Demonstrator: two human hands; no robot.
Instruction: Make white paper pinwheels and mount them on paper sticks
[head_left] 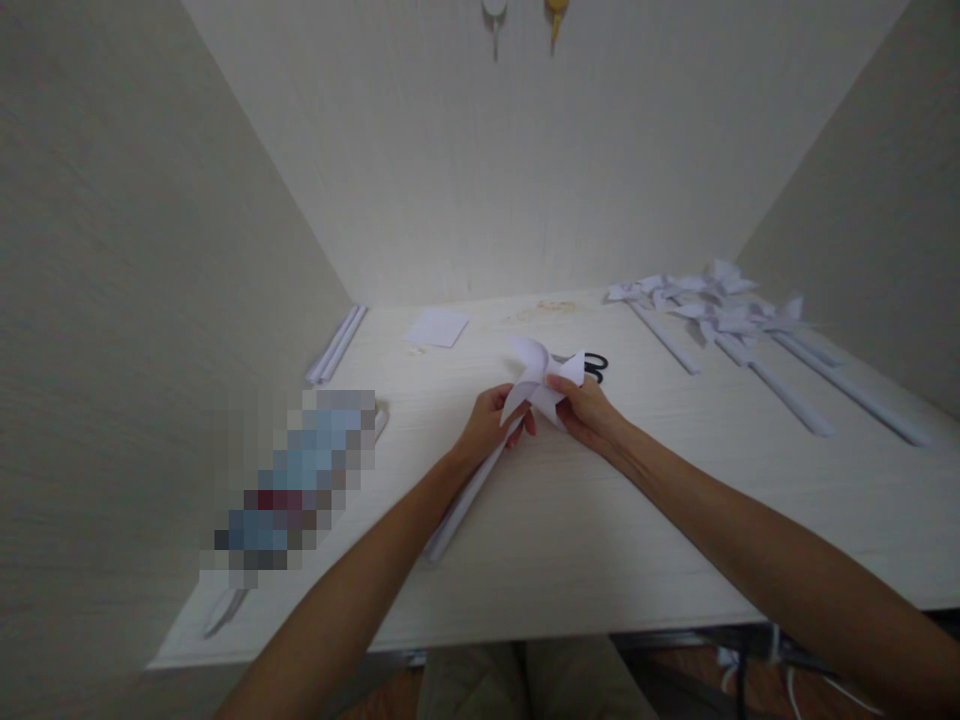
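Note:
A white paper pinwheel [534, 385] is held between my two hands over the middle of the table. My left hand [491, 425] is closed around the upper end of its rolled-paper stick [469, 505], just below the curved blades. The stick slants down toward the near left. My right hand [585, 405] pinches the pinwheel at its right side, thumb on a blade near the centre. Black-handled scissors [595, 366] lie just beyond my right hand, their blades partly hidden behind the paper.
Several finished paper pinwheels [724, 322] lie at the far right. Rolled paper sticks [339, 343] rest at the left by the side wall, and a square paper sheet [438, 326] lies at the back. A blurred-out object [300, 470] is at the left. Two hooks [556, 22] hang on the back wall.

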